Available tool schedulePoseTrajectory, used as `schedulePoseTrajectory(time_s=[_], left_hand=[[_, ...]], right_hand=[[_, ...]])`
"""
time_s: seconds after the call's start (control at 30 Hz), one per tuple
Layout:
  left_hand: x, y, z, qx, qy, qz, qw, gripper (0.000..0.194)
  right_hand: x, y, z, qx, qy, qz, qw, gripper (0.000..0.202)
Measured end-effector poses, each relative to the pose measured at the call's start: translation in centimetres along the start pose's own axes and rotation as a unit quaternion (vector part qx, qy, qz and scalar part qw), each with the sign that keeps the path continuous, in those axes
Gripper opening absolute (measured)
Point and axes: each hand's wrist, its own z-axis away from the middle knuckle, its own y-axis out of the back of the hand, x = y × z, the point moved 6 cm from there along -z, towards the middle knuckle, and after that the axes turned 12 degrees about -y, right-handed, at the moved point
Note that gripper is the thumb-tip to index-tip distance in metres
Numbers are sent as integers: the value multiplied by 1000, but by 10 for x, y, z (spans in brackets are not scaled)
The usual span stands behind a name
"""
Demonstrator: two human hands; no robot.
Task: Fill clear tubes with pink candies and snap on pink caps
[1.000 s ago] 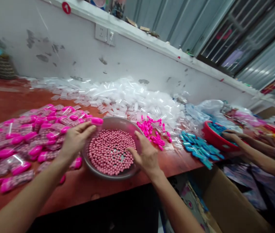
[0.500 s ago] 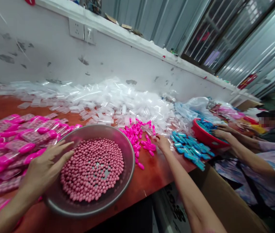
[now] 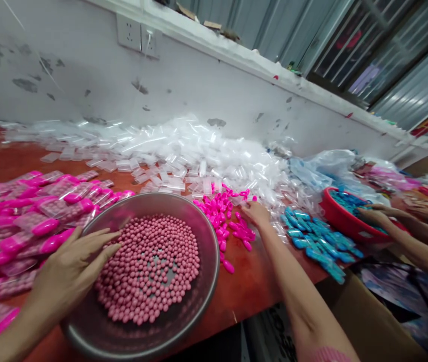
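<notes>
My left hand lies over the left rim of a metal bowl, its fingers stretched out and apart, with fingertips above the beads. Many round pink beads cover the bowl's bottom. Beyond the bowl, my right hand reaches to the far edge of a heap of bright pink caps. Its fingers are bent together at a clear plastic piece and a pink cap; blur hides which of them they grip. Clear plastic cases are piled just behind.
Filled pink-capped cases are heaped left of the bowl. To the right lie blue-capped cases and a red basin of blue pieces, where a co-worker's hands are busy. A wall bounds the table's back.
The view has swung left, so things sit further right. My right hand has moved slightly farther into the edge of the pink caps. My left hand stays at the bowl's rim.
</notes>
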Motion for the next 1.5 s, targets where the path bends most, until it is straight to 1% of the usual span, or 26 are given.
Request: schedulePoseTrajectory(time_s=[0.07, 0.1, 0.13, 0.2, 0.27, 0.33, 0.37, 0.4, 0.47, 0.57, 0.63, 0.67, 0.7, 0.77, 0.83, 0.9, 1.0, 1.03, 1.07, 1.1, 1.17, 1.23, 1.3, 1.33, 1.4, 1.5], left_hand=[[3, 2, -1, 0, -8, -7, 1000, 34], [5, 4, -2, 7, -14, -8, 1000, 33], [8, 6, -2, 18, -20, -5, 1000, 32], [20, 12, -4, 43, -36, 17, 998, 33], [36, 14, -8, 43, -44, 70, 996, 34], [56, 12, -14, 28, -47, 156, 986, 38], [65, 8, -17, 14, -39, 208, 977, 40], [73, 3, -18, -7, -28, 264, 964, 41], [85, -4, -19, -18, -12, 364, 931, 38], [88, -9, -13, 5, 32, 487, 873, 34], [83, -7, -7, 25, 51, 518, 854, 32], [80, -5, -5, 31, 52, 511, 857, 30], [77, -3, -3, 37, 49, 492, 868, 28], [71, 2, 0, 46, 42, 442, 895, 24], [66, 6, 2, 48, 38, 414, 908, 22], [62, 5, 3, 37, 53, 445, 893, 22], [58, 1, 7, -7, 97, 532, 841, 27], [56, 0, 8, -20, 104, 543, 833, 28], [54, 0, 9, -27, 106, 542, 833, 27], [51, 0, 9, -28, 109, 533, 838, 28], [43, 0, 10, -10, 120, 509, 853, 30], [36, 0, 11, 9, 128, 477, 869, 34], [35, 2, 12, 13, 98, 417, 903, 36], [36, 5, 13, 16, 71, 376, 924, 37], [39, 12, 15, 32, 20, 303, 952, 34], [38, 21, 19, 64, -8, 261, 963, 26]], right_hand=[[-2, 18, 19, 33, 42, -29, 998, 41], [-6, 29, 33, 51, 82, -60, 994, 42], [-13, 42, 50, 66, 133, -102, 984, 42], [-32, 70, 95, 73, 253, -200, 944, 39], [-58, 96, 146, 34, 355, -253, 899, 35], [-86, 117, 196, -18, 429, -266, 863, 33], [-99, 125, 218, -42, 450, -274, 849, 33], [-111, 130, 237, -65, 464, -289, 835, 35], [-131, 134, 263, -111, 461, -353, 807, 41], [-150, 122, 279, -182, 411, -484, 751, 45], [-156, 109, 283, -215, 373, -533, 728, 39], [-159, 104, 285, -219, 360, -540, 729, 34], [-160, 100, 287, -214, 351, -536, 737, 31], [-163, 99, 293, -180, 354, -504, 767, 27], [-166, 103, 299, -144, 374, -463, 791, 26], [-168, 106, 302, -139, 395, -431, 800, 27], [-173, 103, 303, -187, 415, -388, 801, 32], [-174, 100, 303, -195, 416, -371, 807, 36], [-175, 98, 303, -187, 414, -353, 818, 40], [-175, 97, 304, -161, 411, -330, 834, 44], [-175, 100, 308, -65, 418, -270, 865, 48], [-177, 105, 317, 29, 446, -194, 874, 47], [-179, 105, 324, 73, 474, -118, 869, 43], [-180, 103, 324, 76, 482, -75, 870, 40], [-179, 89, 319, 50, 488, 32, 871, 36], [-173, 57, 304, -15, 484, 199, 852, 28]])
